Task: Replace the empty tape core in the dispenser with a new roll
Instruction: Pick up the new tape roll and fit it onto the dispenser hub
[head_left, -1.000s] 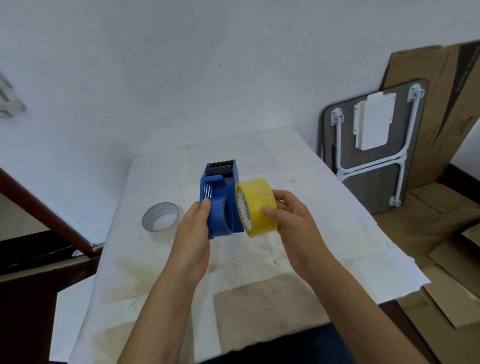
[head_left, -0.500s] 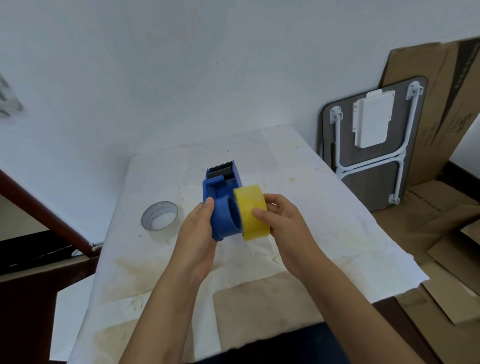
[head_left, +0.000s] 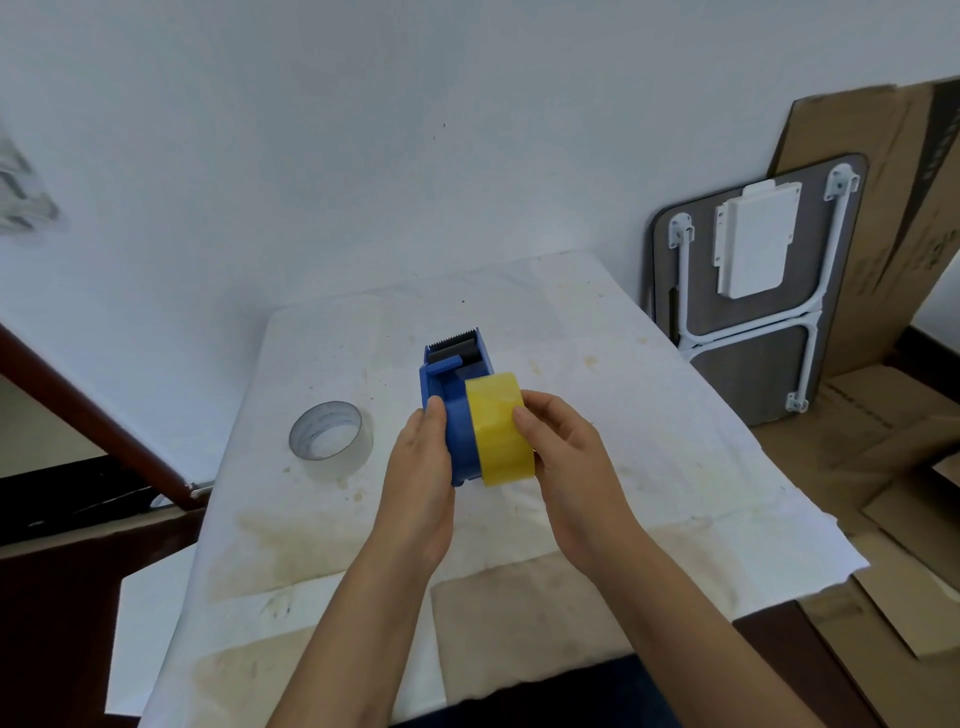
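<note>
Yellow tape roll seated against blue dispenser, held above the surface.

The left hand (head_left: 415, 467) holds a closed grip on the left side of the blue tape dispenser (head_left: 456, 415). The right hand (head_left: 566, 457) grips the yellow tape roll (head_left: 498, 428), which touches the dispenser's right side. The empty tape core (head_left: 330, 434) lies on the paper-covered surface (head_left: 649, 441), near its left edge.
</note>
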